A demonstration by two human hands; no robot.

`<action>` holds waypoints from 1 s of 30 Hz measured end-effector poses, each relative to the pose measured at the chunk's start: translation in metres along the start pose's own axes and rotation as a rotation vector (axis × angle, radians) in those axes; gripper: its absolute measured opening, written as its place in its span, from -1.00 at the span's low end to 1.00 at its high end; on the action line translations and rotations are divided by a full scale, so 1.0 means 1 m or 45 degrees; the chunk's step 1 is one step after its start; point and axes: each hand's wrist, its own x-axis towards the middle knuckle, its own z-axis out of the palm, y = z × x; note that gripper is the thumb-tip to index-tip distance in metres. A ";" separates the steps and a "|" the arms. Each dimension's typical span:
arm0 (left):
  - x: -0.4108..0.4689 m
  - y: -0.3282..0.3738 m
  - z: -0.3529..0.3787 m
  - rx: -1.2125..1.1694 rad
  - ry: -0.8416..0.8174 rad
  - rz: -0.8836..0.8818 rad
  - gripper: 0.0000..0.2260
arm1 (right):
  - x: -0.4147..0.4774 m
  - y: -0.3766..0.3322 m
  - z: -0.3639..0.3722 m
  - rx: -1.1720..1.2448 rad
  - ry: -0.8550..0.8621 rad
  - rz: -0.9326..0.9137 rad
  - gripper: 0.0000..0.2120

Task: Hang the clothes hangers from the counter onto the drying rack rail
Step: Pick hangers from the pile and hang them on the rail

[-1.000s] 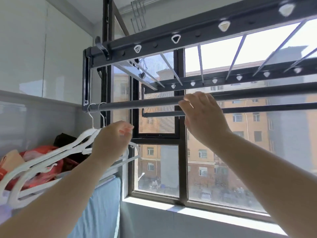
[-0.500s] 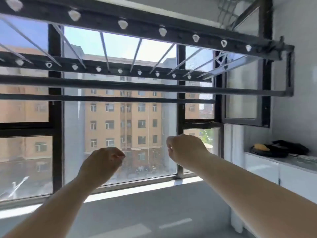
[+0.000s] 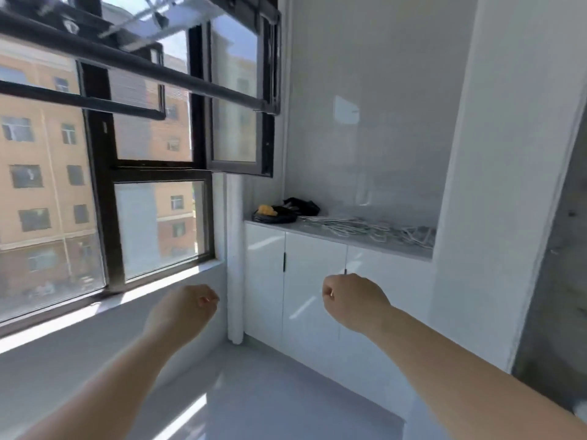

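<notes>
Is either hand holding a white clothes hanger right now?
No: left hand and right hand are empty; the thin white clothes hangers lie on the white counter.

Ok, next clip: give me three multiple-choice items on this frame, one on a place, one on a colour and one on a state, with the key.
1. The white hangers lie:
A. on the counter
B. on the windowsill
C. on the floor

2. The drying rack rail is:
A. white
B. dark
C. red

3. The left hand and right hand:
A. hold a hanger each
B. hold nothing
C. grip the rail

Key:
1 A, they lie in a heap on the counter, right of a black item.
2 B, the rail shows dark grey to black.
3 B, both hands are loosely curled and empty, low in front of the cabinet.
</notes>
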 end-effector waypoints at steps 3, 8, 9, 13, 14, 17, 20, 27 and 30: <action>0.034 0.028 0.058 0.003 -0.150 0.065 -0.78 | 0.013 0.056 0.019 -0.013 -0.017 0.159 -0.76; 0.113 0.063 0.135 -0.046 -0.265 0.156 -0.81 | 0.063 0.138 0.047 0.018 -0.091 0.400 -0.74; 0.133 0.069 0.148 -0.073 -0.282 0.169 -0.81 | 0.078 0.154 0.051 0.031 -0.087 0.442 -0.73; 0.212 0.092 0.199 -0.148 -0.334 0.189 -0.81 | 0.136 0.209 0.066 0.103 -0.053 0.604 -0.76; 0.230 0.099 0.212 -0.164 -0.320 0.192 -0.81 | 0.148 0.222 0.071 0.125 -0.030 0.633 -0.76; 0.273 0.121 0.255 -0.161 -0.290 0.221 -0.80 | 0.174 0.260 0.089 0.191 0.025 0.692 -0.76; 0.303 0.148 0.300 -0.113 -0.309 0.258 -0.78 | 0.195 0.301 0.107 0.197 0.035 0.751 -0.76; 0.374 0.209 0.399 -0.049 -0.375 0.291 -0.78 | 0.286 0.411 0.137 0.181 0.099 0.801 -0.75; 0.412 0.230 0.434 -0.067 -0.400 0.267 -0.77 | 0.344 0.454 0.146 0.184 0.120 0.697 -0.71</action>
